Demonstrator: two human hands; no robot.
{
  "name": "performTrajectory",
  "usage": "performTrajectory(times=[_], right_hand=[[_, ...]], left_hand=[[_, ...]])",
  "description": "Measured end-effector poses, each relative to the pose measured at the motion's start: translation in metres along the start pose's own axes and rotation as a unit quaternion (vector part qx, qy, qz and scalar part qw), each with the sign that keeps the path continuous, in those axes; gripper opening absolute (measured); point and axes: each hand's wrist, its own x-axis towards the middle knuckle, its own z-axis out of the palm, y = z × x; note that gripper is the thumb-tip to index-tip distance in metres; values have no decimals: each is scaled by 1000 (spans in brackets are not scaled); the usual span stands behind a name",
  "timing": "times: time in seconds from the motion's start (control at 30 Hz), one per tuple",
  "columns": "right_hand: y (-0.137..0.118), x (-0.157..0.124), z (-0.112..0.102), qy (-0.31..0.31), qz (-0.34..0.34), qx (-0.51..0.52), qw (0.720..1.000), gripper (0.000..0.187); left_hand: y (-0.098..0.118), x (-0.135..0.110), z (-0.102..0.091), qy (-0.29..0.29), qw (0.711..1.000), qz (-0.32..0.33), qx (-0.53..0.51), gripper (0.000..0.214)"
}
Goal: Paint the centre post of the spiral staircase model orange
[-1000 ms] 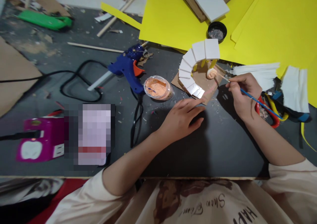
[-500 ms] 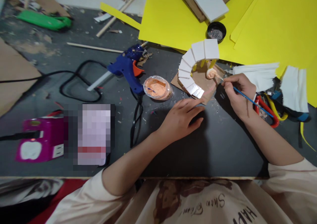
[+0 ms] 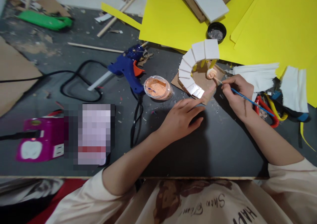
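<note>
A blue-handled paintbrush (image 3: 244, 97) is pinched in my right hand (image 3: 237, 93). Its tip meets a small round piece (image 3: 211, 74) streaked with peach paint, which stands inside a curved run of white steps (image 3: 187, 64) on yellow supports. Both sit on a cardboard base (image 3: 203, 79). My left hand (image 3: 182, 116) lies with fingers stretched out, its index fingertip at the near edge of the base by the lowest step. To the left of the steps is an open tub of peach paint (image 3: 158, 88).
A blue glue gun (image 3: 128, 65) with its cord lies left of the tub. Farther left are a phone (image 3: 94, 134) and a purple power block (image 3: 39, 139). Red-handled pliers (image 3: 268, 113) lie beside my right wrist. Yellow sheets (image 3: 168, 22) and a black cap (image 3: 216, 31) are behind.
My right hand has shifted slightly left with the paintbrush, and its tip has moved a little on the round piece. My left hand stays where it was.
</note>
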Motion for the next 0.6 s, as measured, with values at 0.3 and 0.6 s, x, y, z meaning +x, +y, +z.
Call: performTrajectory(times=[0.3, 0.6], right_hand=[[0, 0, -1, -3, -4, -4, 1000, 13], [-4, -1, -3, -21, -30, -43, 998, 13]], left_hand=[[-1, -1, 0, -11, 1000, -11, -14, 27], [-1, 0, 0, -11, 1000, -9, -12, 27]])
